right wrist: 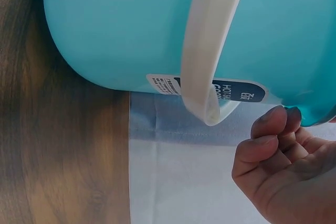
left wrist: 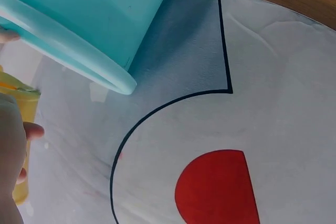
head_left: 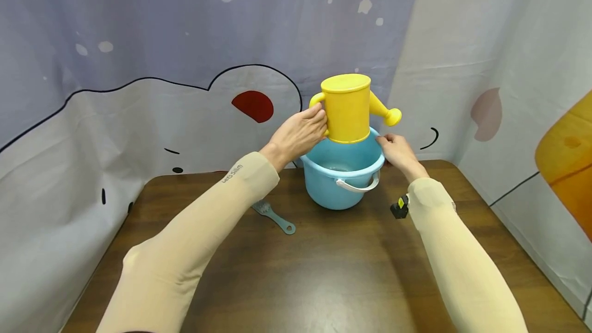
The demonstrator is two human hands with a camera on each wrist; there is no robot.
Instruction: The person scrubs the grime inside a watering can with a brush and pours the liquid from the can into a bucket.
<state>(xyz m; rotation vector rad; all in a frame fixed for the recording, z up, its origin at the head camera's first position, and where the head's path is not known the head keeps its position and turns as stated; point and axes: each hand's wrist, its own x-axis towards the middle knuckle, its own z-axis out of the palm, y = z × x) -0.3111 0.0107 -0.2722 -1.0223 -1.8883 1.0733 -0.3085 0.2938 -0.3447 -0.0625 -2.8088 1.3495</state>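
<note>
My left hand (head_left: 300,130) holds a yellow watering can (head_left: 348,112) by its handle, over the mouth of a light blue bucket (head_left: 330,189). The can is upside down, its flat base on top and its spout sloping down to the right. The bucket stands upright on the table, its white handle (head_left: 359,188) hanging at the front. At the right of its rim, my right hand (head_left: 399,153) pinches the edge between thumb and fingers. In the right wrist view the right hand (right wrist: 289,177) has curled fingers at the rim, near a printed label.
A grey-blue toy fork (head_left: 277,218) lies on the brown wooden table (head_left: 324,271), partly behind the left forearm. A printed curtain (head_left: 185,112) hangs close behind the table and along its right side. A small black device (head_left: 400,207) sits by the right wrist.
</note>
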